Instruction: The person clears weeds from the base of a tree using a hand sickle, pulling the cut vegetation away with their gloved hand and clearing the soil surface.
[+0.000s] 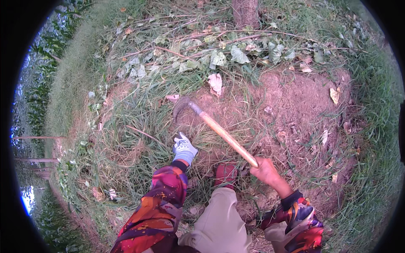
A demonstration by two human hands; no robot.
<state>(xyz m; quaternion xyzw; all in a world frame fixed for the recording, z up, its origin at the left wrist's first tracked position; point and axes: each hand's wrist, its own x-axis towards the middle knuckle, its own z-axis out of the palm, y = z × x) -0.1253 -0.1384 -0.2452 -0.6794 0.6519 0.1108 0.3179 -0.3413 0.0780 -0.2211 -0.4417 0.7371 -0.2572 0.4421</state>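
My bare right hand (265,170) is closed around the lower end of a sickle's wooden handle (227,137). The handle slants up and left to a metal collar and a curved dark blade (181,108), whose tip bends down over the grass. Just below the blade, my left hand (184,148) in a white and grey work glove reaches into a patch of green grass (152,118). Whether its fingers hold any stems cannot be made out. Pale cut or dry grass (204,134) lies between the glove and the handle.
A tree trunk (246,14) rises at the top, with fallen branches and wilted leaves (218,58) below it. Bare soil (294,98) spreads to the right, bordered by grass. My red shoe (226,174) is planted near the left glove. Tall leafy plants (39,98) stand far left.
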